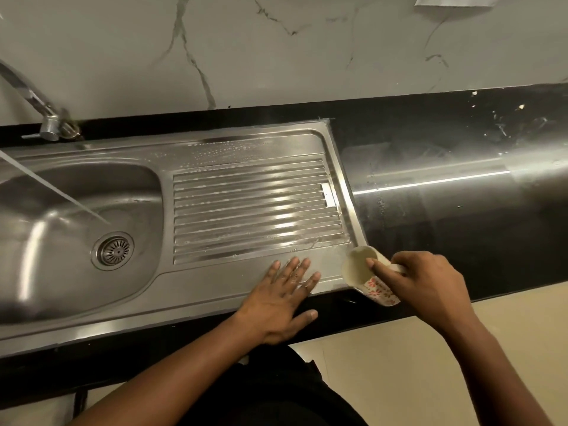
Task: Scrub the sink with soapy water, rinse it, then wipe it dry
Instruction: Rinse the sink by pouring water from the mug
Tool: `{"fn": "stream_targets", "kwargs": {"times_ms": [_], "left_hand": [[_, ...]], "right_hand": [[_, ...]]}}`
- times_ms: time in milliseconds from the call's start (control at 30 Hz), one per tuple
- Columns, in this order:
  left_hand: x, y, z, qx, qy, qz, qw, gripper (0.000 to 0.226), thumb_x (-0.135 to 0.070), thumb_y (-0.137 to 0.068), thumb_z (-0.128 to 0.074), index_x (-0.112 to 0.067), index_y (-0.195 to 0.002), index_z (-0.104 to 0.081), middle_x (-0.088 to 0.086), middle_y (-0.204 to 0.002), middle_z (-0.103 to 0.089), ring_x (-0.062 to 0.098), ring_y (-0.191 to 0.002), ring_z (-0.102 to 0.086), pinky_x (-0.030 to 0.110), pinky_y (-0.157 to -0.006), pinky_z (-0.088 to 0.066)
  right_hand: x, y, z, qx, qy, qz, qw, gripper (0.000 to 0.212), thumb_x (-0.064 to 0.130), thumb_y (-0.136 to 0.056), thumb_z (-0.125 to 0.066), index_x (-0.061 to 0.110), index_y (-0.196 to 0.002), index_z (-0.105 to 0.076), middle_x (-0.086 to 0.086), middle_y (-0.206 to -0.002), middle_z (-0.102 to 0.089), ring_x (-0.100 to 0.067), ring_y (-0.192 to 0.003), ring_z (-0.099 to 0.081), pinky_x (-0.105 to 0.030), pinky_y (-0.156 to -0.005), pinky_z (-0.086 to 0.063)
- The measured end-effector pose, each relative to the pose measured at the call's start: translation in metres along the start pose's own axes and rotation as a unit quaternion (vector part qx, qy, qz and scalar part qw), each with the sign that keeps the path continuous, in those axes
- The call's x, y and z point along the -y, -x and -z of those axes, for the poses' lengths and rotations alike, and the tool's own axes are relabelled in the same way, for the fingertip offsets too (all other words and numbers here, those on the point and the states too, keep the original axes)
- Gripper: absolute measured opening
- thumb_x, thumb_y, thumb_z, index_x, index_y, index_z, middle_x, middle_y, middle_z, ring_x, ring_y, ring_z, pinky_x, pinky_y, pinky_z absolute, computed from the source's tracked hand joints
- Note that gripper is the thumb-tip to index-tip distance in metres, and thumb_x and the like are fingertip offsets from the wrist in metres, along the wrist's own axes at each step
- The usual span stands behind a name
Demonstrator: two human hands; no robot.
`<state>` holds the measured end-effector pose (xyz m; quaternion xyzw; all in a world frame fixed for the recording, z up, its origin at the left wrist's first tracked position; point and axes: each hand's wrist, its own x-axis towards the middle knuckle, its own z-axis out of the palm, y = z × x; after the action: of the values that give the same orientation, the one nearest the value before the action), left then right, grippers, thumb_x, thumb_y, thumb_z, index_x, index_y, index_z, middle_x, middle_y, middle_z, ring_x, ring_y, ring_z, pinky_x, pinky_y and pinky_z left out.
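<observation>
Here's the long stainless steel sink [196, 284], set into a glossy black countertop [461, 229], with its oval basin at the left and the ribbed drainboard [255, 210] at the right. The left hand [282, 302] lies flat on the smooth front strip of the drainboard, fingers straight and slightly spread, thumb hanging out over the counter edge, gripping nothing. Over at the near right corner of the sink, the right hand [430, 287] is curled round a cream ceramic mug with red flowers [358, 269]. The mug is tipped on its side, mouth facing left across the steel, and a milky wet film sits just in front of it. White droplets bead along the back of the drainboard. A thin stream of water [61, 195] slants down into the basin near the round metal drain strainer [113, 249], and the chrome tap [49, 126] stands at the back left against the white marble wall [276, 56].
</observation>
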<state>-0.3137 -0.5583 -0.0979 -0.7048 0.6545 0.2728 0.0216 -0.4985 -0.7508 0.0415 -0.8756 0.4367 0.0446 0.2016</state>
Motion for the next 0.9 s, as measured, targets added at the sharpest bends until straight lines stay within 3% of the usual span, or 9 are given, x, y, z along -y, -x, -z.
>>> {"fn": "stream_targets", "kwargs": {"times_ms": [100,233,400,467,567,700,900], "left_hand": [[-0.017,-0.012,0.000,0.005,0.013,0.014,1.000,0.087,-0.076,-0.101,-0.009,-0.024,-0.162,0.024,0.001,-0.167,0.038,0.017,-0.151,0.041,0.053,-0.127,0.017],[-0.036,-0.051,0.004,-0.006,-0.003,-0.047,0.999,0.089,-0.075,-0.101,-0.012,-0.020,-0.164,0.018,0.002,-0.169,0.030,0.017,-0.154,0.035,0.054,-0.126,0.016],[-0.050,-0.093,0.007,-0.025,-0.014,-0.071,0.997,0.095,-0.074,-0.100,-0.014,-0.009,-0.166,0.006,0.009,-0.172,0.021,0.020,-0.157,0.029,0.053,-0.129,0.007],[-0.050,-0.096,0.006,-0.047,0.020,-0.046,0.998,0.094,-0.074,-0.100,-0.014,-0.010,-0.166,0.005,0.010,-0.173,0.017,0.021,-0.157,0.029,0.051,-0.130,0.007],[-0.041,-0.099,0.013,-0.056,0.057,0.023,0.997,0.094,-0.078,-0.099,-0.008,-0.014,-0.165,0.014,0.005,-0.171,0.026,0.020,-0.155,0.033,0.046,-0.130,0.011],[-0.023,-0.097,0.023,-0.065,0.025,0.052,0.996,0.086,-0.073,-0.101,-0.004,-0.018,-0.164,0.016,0.002,-0.170,0.027,0.019,-0.155,0.033,0.047,-0.130,0.011],[0.009,-0.051,0.011,-0.087,0.047,0.133,0.986,0.085,-0.073,-0.101,0.001,-0.019,-0.161,0.026,0.003,-0.166,0.039,0.018,-0.151,0.041,0.045,-0.128,0.017]], "right_hand": [[-0.014,0.001,0.007,-0.020,0.004,-0.030,0.999,0.056,0.078,-0.087,-0.044,0.031,-0.086,-0.073,0.015,-0.070,-0.069,0.000,-0.058,-0.065,-0.017,-0.047,-0.042],[-0.026,-0.004,0.010,-0.012,0.040,-0.028,0.999,0.052,0.070,-0.094,-0.048,0.026,-0.101,-0.075,0.013,-0.078,-0.068,0.000,-0.062,-0.063,-0.019,-0.049,-0.043],[-0.017,-0.016,0.004,-0.018,0.089,-0.004,0.996,0.053,0.073,-0.094,-0.047,0.029,-0.101,-0.075,0.011,-0.082,-0.072,-0.007,-0.063,-0.066,-0.030,-0.056,-0.060],[-0.014,-0.021,0.002,-0.021,0.094,0.004,0.995,0.054,0.075,-0.094,-0.045,0.029,-0.099,-0.075,0.011,-0.080,-0.072,-0.005,-0.062,-0.065,-0.030,-0.056,-0.060],[-0.009,-0.024,0.000,-0.007,0.076,0.008,0.997,0.052,0.075,-0.094,-0.045,0.031,-0.096,-0.073,0.013,-0.081,-0.072,-0.004,-0.062,-0.066,-0.027,-0.056,-0.060],[-0.009,-0.026,0.005,-0.001,0.029,-0.009,1.000,0.045,0.072,-0.094,-0.049,0.031,-0.093,-0.069,0.012,-0.080,-0.072,-0.005,-0.064,-0.068,-0.029,-0.056,-0.059],[-0.009,-0.036,0.010,0.003,-0.040,-0.034,0.999,0.027,0.054,-0.101,-0.055,0.030,-0.095,-0.067,0.013,-0.082,-0.071,-0.004,-0.070,-0.068,-0.029,-0.058,-0.056]]}}
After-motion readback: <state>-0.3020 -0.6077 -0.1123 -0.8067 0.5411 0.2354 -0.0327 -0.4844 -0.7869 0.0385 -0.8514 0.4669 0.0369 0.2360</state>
